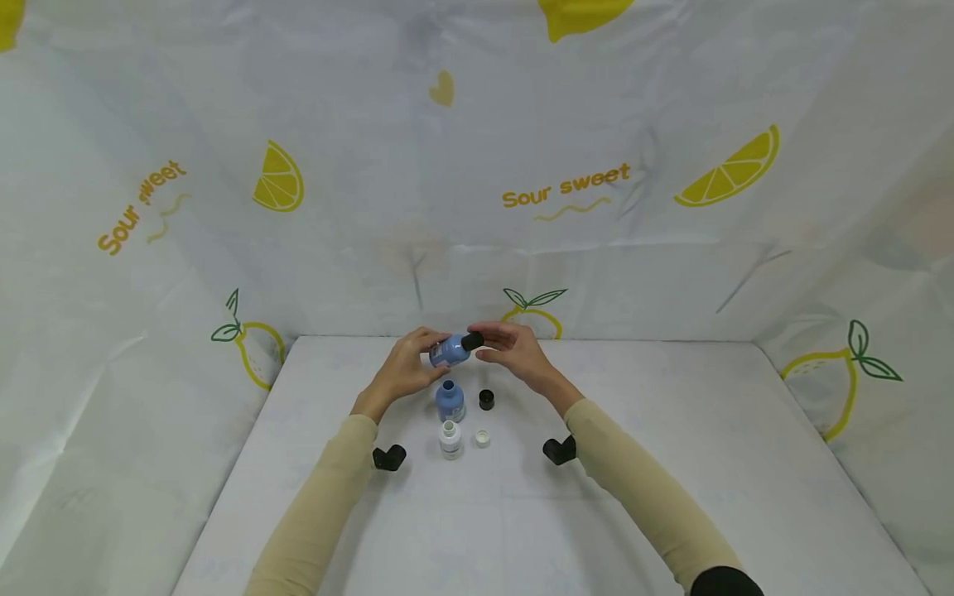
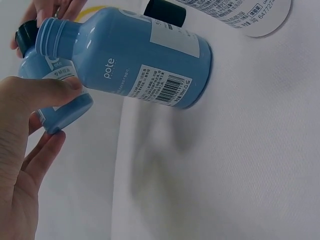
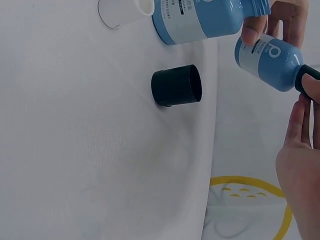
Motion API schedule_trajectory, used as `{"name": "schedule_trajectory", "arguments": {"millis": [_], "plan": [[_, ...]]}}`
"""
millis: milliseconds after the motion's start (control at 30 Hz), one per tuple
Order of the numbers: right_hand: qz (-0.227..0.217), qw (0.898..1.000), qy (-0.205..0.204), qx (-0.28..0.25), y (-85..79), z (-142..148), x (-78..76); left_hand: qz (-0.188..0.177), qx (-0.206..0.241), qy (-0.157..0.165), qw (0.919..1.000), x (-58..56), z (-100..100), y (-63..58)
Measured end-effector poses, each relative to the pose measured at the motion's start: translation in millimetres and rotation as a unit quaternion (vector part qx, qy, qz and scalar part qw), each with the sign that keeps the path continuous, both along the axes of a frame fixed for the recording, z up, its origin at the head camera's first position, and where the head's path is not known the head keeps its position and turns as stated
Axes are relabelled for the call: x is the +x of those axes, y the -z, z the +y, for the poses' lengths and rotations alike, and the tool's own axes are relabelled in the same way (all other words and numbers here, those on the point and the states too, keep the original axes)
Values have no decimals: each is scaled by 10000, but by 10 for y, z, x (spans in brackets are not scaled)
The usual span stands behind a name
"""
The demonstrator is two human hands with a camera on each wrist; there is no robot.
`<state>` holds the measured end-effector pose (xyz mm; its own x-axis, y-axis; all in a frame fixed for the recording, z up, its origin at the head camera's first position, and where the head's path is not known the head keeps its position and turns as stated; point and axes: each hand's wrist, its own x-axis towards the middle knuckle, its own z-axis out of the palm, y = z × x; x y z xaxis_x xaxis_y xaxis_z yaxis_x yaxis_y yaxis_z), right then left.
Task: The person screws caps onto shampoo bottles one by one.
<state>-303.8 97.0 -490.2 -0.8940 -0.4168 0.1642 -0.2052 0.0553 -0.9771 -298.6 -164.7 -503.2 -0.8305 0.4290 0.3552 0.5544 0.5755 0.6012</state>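
A small blue bottle (image 1: 447, 352) with a black cap (image 1: 473, 340) is held tilted above the far part of the table. My left hand (image 1: 408, 364) grips its body between thumb and fingers. At the other end, my right hand (image 1: 516, 354) pinches the black cap, thumb and fingertips on it in the right wrist view. The cap sits on the bottle's neck. Just nearer stands a second blue bottle (image 1: 450, 403), uncapped, its threaded neck showing in the left wrist view. A loose black cap (image 1: 486, 400) rests to its right.
An uncapped white bottle (image 1: 450, 441) stands nearer on the white table (image 1: 507, 538), with a white cap (image 1: 483, 439) to its right. Black pieces (image 1: 389, 458) show at both forearms. A lemon-printed sheet (image 1: 373, 199) hangs behind and beside the table.
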Motion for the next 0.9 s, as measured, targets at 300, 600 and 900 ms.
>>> {"name": "schedule_trajectory", "arguments": {"millis": [300, 600, 900], "plan": [[-28, 9993, 345, 167, -25, -32, 21, 40, -45, 38, 10000, 20, 13, -45], [32, 9947, 783, 671, -43, -97, 54, -56, -107, 10, 9999, 31, 24, -58], [-12, 9898, 1176, 807, -24, -161, 69, 37, -53, 82, 9999, 26, 42, -41]]}}
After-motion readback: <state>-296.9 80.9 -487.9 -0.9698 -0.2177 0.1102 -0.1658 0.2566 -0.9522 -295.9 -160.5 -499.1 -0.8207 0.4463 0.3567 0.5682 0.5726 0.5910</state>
